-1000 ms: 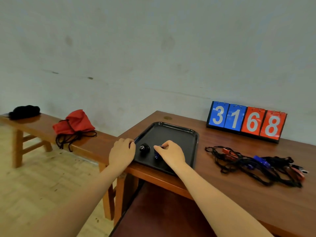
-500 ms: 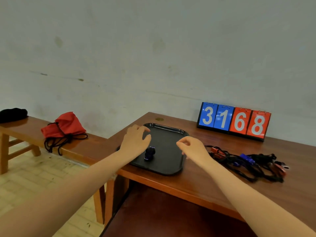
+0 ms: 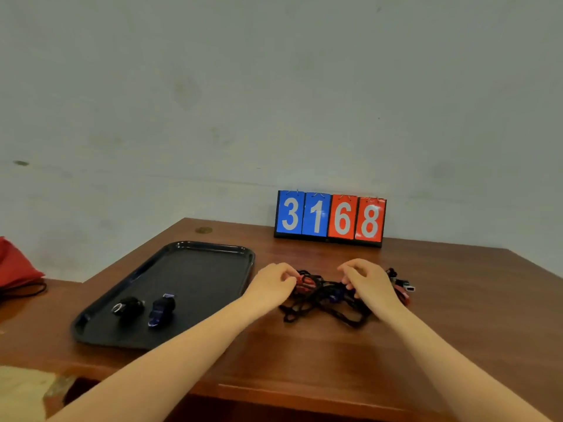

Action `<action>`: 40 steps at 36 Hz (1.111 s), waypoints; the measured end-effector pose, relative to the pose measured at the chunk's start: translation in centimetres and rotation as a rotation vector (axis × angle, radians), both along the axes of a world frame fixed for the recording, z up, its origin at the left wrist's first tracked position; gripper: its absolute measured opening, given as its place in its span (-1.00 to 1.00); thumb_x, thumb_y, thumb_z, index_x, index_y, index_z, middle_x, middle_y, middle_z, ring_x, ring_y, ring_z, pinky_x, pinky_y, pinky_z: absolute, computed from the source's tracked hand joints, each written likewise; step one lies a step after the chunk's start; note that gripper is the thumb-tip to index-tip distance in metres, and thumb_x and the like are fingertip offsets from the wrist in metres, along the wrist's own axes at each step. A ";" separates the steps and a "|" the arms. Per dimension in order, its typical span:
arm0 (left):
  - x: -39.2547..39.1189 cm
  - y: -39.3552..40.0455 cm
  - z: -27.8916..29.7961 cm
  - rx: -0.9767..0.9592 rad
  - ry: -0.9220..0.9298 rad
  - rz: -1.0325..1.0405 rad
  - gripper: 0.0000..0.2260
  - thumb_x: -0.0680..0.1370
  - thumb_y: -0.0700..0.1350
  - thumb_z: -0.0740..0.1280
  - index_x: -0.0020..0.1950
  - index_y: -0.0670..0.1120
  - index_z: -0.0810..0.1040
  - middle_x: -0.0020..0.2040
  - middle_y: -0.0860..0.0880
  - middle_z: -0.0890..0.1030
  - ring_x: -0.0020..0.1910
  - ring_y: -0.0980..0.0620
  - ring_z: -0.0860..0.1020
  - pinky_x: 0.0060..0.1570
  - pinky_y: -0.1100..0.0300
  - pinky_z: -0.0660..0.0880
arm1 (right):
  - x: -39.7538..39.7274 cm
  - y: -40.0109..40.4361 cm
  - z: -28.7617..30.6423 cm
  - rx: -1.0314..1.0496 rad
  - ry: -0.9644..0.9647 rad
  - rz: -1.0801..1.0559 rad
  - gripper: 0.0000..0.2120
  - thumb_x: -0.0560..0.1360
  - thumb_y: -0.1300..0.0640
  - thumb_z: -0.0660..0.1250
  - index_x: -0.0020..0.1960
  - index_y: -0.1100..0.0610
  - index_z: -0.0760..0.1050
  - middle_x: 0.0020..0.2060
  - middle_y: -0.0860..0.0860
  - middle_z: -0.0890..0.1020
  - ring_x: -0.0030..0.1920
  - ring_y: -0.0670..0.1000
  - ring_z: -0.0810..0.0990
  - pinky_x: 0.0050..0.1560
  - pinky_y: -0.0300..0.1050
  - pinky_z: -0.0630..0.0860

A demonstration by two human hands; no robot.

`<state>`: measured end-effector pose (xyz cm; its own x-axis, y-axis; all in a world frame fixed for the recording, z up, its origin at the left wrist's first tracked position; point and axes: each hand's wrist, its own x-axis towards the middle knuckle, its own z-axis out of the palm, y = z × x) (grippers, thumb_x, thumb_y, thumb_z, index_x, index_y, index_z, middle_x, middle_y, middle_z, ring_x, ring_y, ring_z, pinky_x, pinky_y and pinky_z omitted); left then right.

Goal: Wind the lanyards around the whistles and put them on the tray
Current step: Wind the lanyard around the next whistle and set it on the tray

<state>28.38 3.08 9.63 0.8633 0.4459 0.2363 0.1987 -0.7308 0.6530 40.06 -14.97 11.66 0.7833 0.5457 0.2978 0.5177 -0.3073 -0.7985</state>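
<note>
A tangle of black lanyards (image 3: 323, 309) with several whistles lies on the wooden table, right of the black tray (image 3: 201, 269). My left hand (image 3: 272, 286) pinches a red whistle (image 3: 305, 284) at the tangle's left end. My right hand (image 3: 368, 284) curls its fingers into the cords beside a blue whistle (image 3: 333, 295). More whistles (image 3: 403, 289) stick out behind my right hand. On the tray's near end lie two wound whistles, a black one (image 3: 128, 307) and a blue one (image 3: 161, 307).
A flip scoreboard (image 3: 330, 219) reading 3168 stands at the back of the table against the wall. A red drawstring bag (image 3: 15, 269) lies on the bench at the far left. The table's front edge runs just below my forearms.
Both hands left the tray and moved right onto the tangle of lanyards. The blue wound whistle now lies on the tray beside the black one. The view swung right.
</note>
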 end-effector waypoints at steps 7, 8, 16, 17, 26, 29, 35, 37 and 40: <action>5.9 2.4 -1.2 0.005 0.063 0.052 -0.78 0.55 0.11 0.29 0.17 0.13 0.55 0.19 0.05 0.53 0.25 0.00 0.45 0.30 0.01 0.41 | 3.2 1.8 -1.5 -0.237 -0.205 0.138 -0.85 0.54 -0.07 0.30 0.01 -0.14 0.63 -0.04 -0.13 0.59 0.03 -0.17 0.50 0.09 -0.22 0.44; 6.5 2.9 -1.5 0.006 0.091 0.061 -0.73 0.54 0.13 0.30 0.21 0.11 0.55 0.21 0.04 0.53 0.27 0.00 0.45 0.31 0.02 0.41 | 3.7 2.2 -1.9 -0.278 -0.223 0.135 -0.81 0.54 -0.11 0.29 0.08 -0.12 0.61 0.00 -0.13 0.58 0.05 -0.17 0.48 0.07 -0.27 0.41; 8.4 3.7 -2.7 -0.025 0.096 -0.057 -0.68 0.52 0.12 0.36 0.22 0.04 0.62 0.19 0.11 0.58 0.13 0.20 0.49 0.14 0.31 0.35 | 6.7 4.6 -4.4 -0.421 -0.281 0.128 -0.86 0.52 -0.14 0.30 -0.18 -0.16 0.55 -0.07 -0.15 0.56 0.07 -0.12 0.44 0.13 -0.18 0.40; 8.4 3.5 -2.5 -0.013 0.082 -0.074 -0.70 0.53 0.10 0.35 0.22 0.04 0.62 0.19 0.11 0.58 0.13 0.20 0.48 0.16 0.31 0.34 | 6.9 4.5 -4.2 -0.413 -0.278 0.133 -0.84 0.52 -0.13 0.31 -0.24 -0.17 0.52 -0.09 -0.15 0.56 0.05 -0.13 0.45 0.10 -0.21 0.39; 7.3 2.3 -2.3 0.089 0.063 -0.136 -0.81 0.53 -0.01 0.39 0.12 0.05 0.67 -0.01 0.17 0.58 0.03 0.24 0.46 0.15 0.27 0.39 | 7.4 3.3 -4.7 -0.137 -0.113 0.080 -0.88 0.53 0.05 0.33 -0.15 0.01 0.60 -0.11 -0.15 0.62 -0.02 -0.18 0.54 0.05 -0.24 0.43; 7.1 1.9 -2.2 0.077 0.048 -0.123 -0.81 0.55 0.00 0.37 0.13 0.04 0.67 -0.05 0.20 0.56 0.03 0.23 0.47 0.09 0.30 0.36 | 6.8 3.5 -4.6 -0.106 -0.082 0.087 -0.89 0.53 0.09 0.32 -0.15 0.04 0.57 -0.14 -0.11 0.62 -0.06 -0.15 0.56 -0.03 -0.27 0.45; 6.5 1.5 -0.8 -0.125 -0.090 -0.051 -0.80 0.55 0.01 0.36 0.15 0.05 0.65 0.02 0.18 0.59 0.06 0.22 0.52 0.15 0.29 0.41 | 6.4 3.3 -2.9 0.031 0.018 0.060 -0.92 0.54 0.09 0.32 -0.11 0.05 0.57 -0.08 -0.05 0.59 -0.02 -0.11 0.54 -0.09 -0.32 0.40; 6.2 1.0 -0.2 -0.165 -0.148 -0.030 -0.78 0.54 0.00 0.37 0.17 0.06 0.63 -0.01 0.23 0.58 0.04 0.27 0.52 0.15 0.28 0.41 | 6.1 3.2 -2.2 0.081 0.028 0.057 -0.94 0.54 0.11 0.32 -0.09 0.05 0.56 -0.04 -0.06 0.57 0.00 -0.15 0.52 -0.08 -0.35 0.38; 5.5 0.3 0.7 -0.245 -0.262 -0.025 -0.77 0.52 -0.02 0.40 0.18 0.09 0.62 -0.05 0.28 0.59 0.02 0.31 0.54 0.09 0.32 0.43 | 5.6 2.7 -1.6 0.196 -0.021 0.064 -0.86 0.55 0.20 0.28 -0.01 -0.01 0.56 0.03 -0.12 0.57 0.10 -0.19 0.51 0.07 -0.33 0.40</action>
